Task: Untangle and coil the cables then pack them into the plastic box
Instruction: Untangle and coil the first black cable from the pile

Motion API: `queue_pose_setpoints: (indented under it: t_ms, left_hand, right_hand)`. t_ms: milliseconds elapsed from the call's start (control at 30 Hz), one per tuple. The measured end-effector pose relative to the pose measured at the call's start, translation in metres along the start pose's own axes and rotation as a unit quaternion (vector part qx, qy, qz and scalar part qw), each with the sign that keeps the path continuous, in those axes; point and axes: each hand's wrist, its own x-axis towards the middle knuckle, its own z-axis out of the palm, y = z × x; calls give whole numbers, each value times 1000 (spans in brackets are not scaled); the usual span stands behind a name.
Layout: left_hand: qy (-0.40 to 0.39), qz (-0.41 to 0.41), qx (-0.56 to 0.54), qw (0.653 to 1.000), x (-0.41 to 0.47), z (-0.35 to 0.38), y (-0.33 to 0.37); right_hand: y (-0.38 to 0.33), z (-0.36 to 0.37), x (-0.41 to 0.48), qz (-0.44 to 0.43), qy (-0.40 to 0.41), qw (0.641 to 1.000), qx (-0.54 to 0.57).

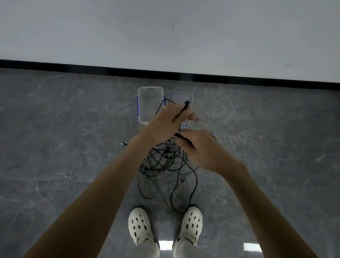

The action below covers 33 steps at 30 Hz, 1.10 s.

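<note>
- Black cables (159, 160) lie in one tangled heap on the grey floor (66, 143), just ahead of your white shoes (139, 225). None looks coiled yet, so I judge the untangling has barely begun.
- Your left hand (168, 120) is raised over the heap with its fingers curled round one of the cables. The plug end (186, 104) pokes out past the knuckles. You probably hold it high so the line hangs free and shows where it crosses the others.
- Your right hand (202, 149) sits lower and nearer you, fingers closed on a black strand (181, 137) just below the left. I cannot tell whether it is the same cable.
- Beyond the heap and near the wall, the clear plastic box (150, 87) stands open on the floor. Its lid (179, 95) lies just beside it on the right. I see no cable inside, and the box is within reach for packing.
- A small loose plug (123, 144) rests on the floor left of the heap, apart from it.
- Pulling upward hard would likely tighten the knots. Feed the plug end back through the loops instead.
</note>
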Motion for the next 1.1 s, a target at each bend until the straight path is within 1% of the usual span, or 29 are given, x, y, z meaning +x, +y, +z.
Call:
queue_pose_setpoints:
  t_ms: [33, 67, 100, 167, 200, 233, 267, 367, 400, 500, 567, 667, 733, 800, 867, 900, 967, 1000, 1033, 1100]
  left_hand:
    - [5, 9, 21, 1000, 1, 5, -8]
    - [16, 7, 1, 1000, 2, 11, -13]
    - [34, -6, -63, 997, 2, 18, -18]
    - [76, -23, -194, 978, 5, 32, -31]
    - [88, -25, -216, 972, 8, 38, -44]
    - [85, -22, -215, 973, 11, 44, -60]
    - [79, -14, -190, 978, 16, 51, -79]
    - [26, 36, -44, 998, 27, 75, -136]
    - [2, 39, -25, 999, 29, 84, -151]
    - [-39, 55, -51, 996, 33, 102, -186]
    - [-51, 34, -79, 995, 37, 111, -204]
    - [-74, -1, -99, 992, 41, 128, -231]
    - [-105, -10, -159, 982, 42, 138, -247]
    - [-138, -5, -247, 959, 45, 148, -264]
    - [-173, -18, -349, 921, 46, 156, -276]
    - [-198, -30, -402, 894, 47, 159, -279]
    - [-262, -59, -499, 824, 51, 164, -283]
    - [-286, -68, -531, 795, 53, 165, -285]
    - [-301, -73, -545, 779, 55, 166, -287]
    - [-324, -69, -544, 771, 59, 165, -288]
  right_hand:
    - [3, 4, 1, -9, -15, 1000, -13]
    - [7, 9, 1, -21, -29, 999, -22]
    - [12, 15, 1, -33, -37, 998, -28]
    - [30, 28, 2, -50, -42, 997, -32]
    - [44, 34, 3, -55, -41, 997, -27]
    - [59, 40, 4, -58, -38, 997, -27]
    - [75, 46, 6, -65, -32, 997, -35]
    - [122, 70, 15, -97, -19, 993, -61]
    - [137, 78, 18, -98, -21, 993, -58]
    - [181, 100, 23, -96, 3, 994, -43]
    - [206, 111, 26, -77, 36, 996, -3]
    - [229, 126, 33, -79, 59, 994, 38]
    - [239, 129, 40, -85, 61, 994, 44]
    - [253, 127, 47, -78, 67, 992, 75]
    - [269, 124, 55, -91, 71, 987, 108]
    - [277, 124, 59, -104, 65, 985, 121]
    - [294, 129, 68, -124, 35, 979, 158]
    - [301, 132, 71, -130, 18, 975, 181]
    - [309, 134, 74, -136, 5, 969, 205]
    - [319, 137, 79, -147, -22, 957, 248]
